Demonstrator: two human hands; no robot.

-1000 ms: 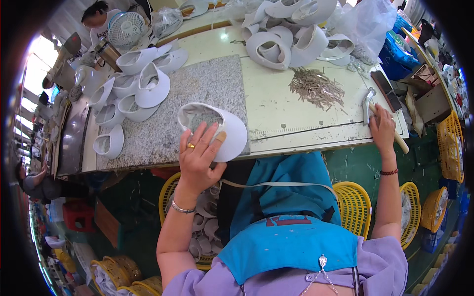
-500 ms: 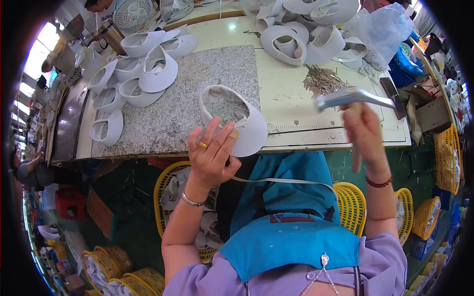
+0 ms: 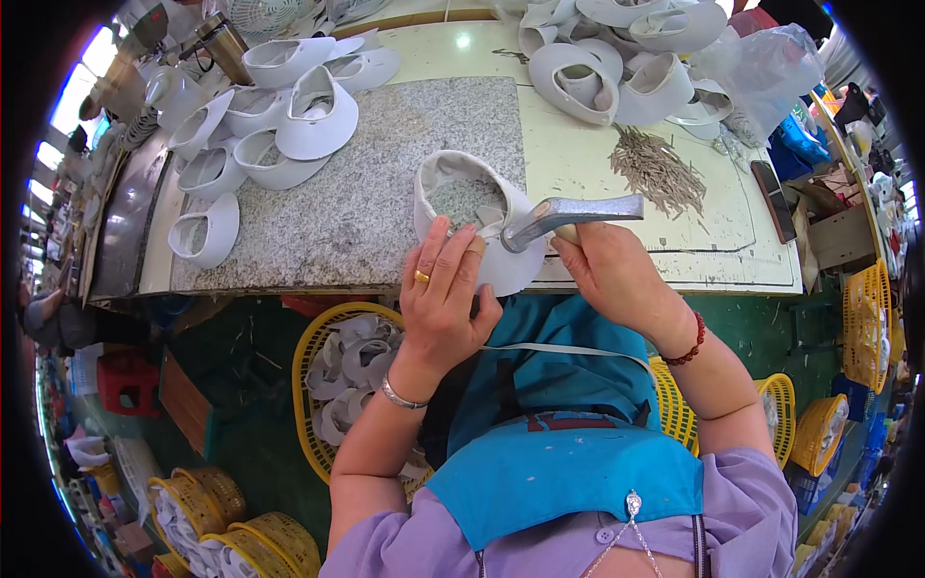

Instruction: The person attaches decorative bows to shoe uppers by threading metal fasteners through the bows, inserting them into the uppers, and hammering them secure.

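A white sun visor [image 3: 513, 274] rests at the front edge of a speckled stone slab [image 3: 385, 135], its band ring away from me and its brim toward me. My left hand [image 3: 445, 299] grips the visor's near side, fingers laid on the band close to the brim. In my right hand [image 3: 617, 275] is the handle of a hammer [image 3: 590, 210]. The metal head lies over the visor beside my left fingertips. Whether its face touches the visor, I cannot tell. Anything small under the hammer face is hidden.
Several white visors [image 3: 321, 122] stand on the slab's left side. More visors [image 3: 578, 82] are heaped at the back right, near a pile of thin metallic strips [image 3: 660, 169]. A dark phone [image 3: 773, 200] lies by the right edge. Below sits a yellow basket [image 3: 302, 385] of visors.
My right hand has swung the hammer left and down from beside the strip pile onto the visor. My left hand still holds the visor. The view has shifted slightly.
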